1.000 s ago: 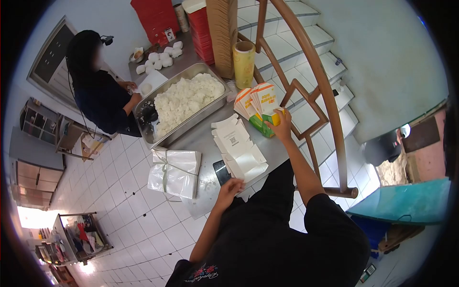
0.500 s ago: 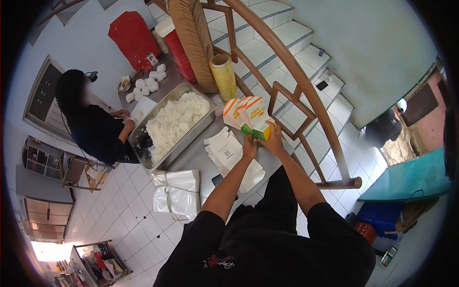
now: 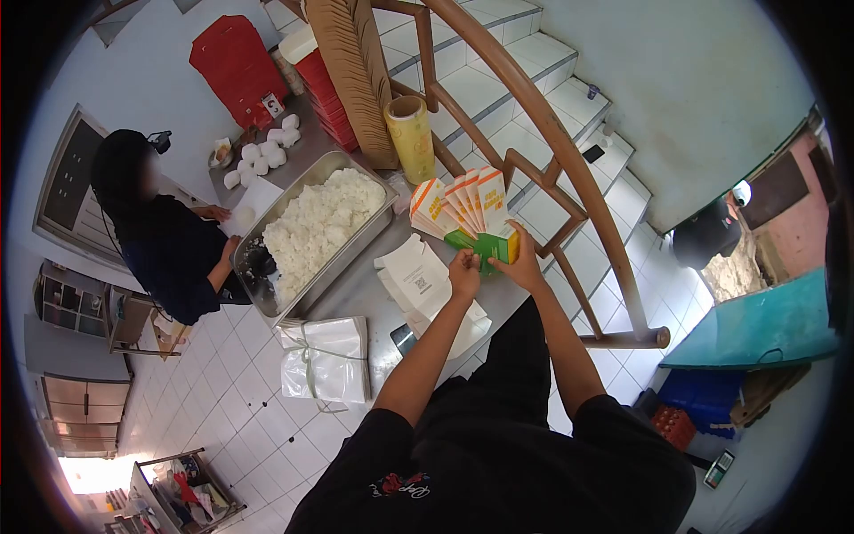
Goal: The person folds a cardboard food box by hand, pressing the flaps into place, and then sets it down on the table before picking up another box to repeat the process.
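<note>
A fanned bunch of flat printed cartons (image 3: pixel 480 238), white with orange stripes and a green and yellow lower part, stands between my hands at the table's near right side. Fingers of my left hand (image 3: pixel 463 274) are curled closed at its green lower edge. My right hand (image 3: pixel 525 260) grips the yellow and green right end, thumb in front. Below and left of the bunch lie flat white cartons (image 3: pixel 416 278) with a QR code. My left forearm partly covers them. A dark phone (image 3: pixel 403 339) lies beside that forearm.
A metal tray of rice (image 3: pixel 325 218) fills the table's middle. Tied white sheets (image 3: pixel 325 360) lie at the near edge. A yellow wrap roll (image 3: pixel 410 142) stands near the stair railing (image 3: pixel 569 151). Across the table, a co-worker (image 3: pixel 165 231) handles white paper; wrapped white bundles (image 3: pixel 262 156) sit beyond.
The cartons in my hands have fanned out wider, and more of the green part shows. My right hand has shifted slightly right. The co-worker's hands have moved apart.
</note>
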A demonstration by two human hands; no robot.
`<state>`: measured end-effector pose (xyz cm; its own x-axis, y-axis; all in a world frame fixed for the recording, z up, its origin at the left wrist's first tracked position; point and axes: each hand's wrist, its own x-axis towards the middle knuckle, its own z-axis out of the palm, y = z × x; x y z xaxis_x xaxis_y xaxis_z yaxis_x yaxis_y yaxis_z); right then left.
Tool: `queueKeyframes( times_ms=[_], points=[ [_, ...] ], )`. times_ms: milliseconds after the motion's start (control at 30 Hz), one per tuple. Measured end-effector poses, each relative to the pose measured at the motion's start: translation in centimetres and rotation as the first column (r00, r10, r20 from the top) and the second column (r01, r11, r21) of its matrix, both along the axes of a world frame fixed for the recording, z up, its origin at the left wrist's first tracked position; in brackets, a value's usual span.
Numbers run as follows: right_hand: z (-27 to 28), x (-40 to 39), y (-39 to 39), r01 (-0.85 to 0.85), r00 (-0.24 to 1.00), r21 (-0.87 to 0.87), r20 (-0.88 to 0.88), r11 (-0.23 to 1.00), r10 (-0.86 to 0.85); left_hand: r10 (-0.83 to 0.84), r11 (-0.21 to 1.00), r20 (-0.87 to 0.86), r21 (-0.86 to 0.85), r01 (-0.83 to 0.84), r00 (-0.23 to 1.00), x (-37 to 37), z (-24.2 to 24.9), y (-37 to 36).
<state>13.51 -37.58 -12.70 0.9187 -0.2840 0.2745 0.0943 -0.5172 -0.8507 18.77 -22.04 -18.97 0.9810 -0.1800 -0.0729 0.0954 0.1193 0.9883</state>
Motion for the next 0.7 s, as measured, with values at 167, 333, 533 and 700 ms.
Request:
queueKeyframes(
  times_ms=[167,333,533,700],
  points=[
    [0.7,0.3,-1.8,-0.062,0.993,0.095,-0.095,0.994,0.071,-0.033,0.999,0.039,-0.010,0.034,0.999,0.3,1.9,0.9],
    [0.4,0.1,-1.5,-0.113,0.982,0.201,-0.123,0.973,0.140,-0.139,0.990,0.115,0.009,0.139,0.984,0.0,3.7,1.2],
    [2.4,-0.8,1.8,0.149,0.988,-0.265,0.014,0.953,-0.151,-0.318,0.948,0.243,0.069,0.311,0.916,-1.6,5.9,1.1],
    [3.2,-1.5,2.5,-0.078,0.996,0.290,-0.015,0.954,0.086,-0.405,0.911,0.204,0.179,0.372,0.891,-2.6,8.6,3.3]
  ],
)
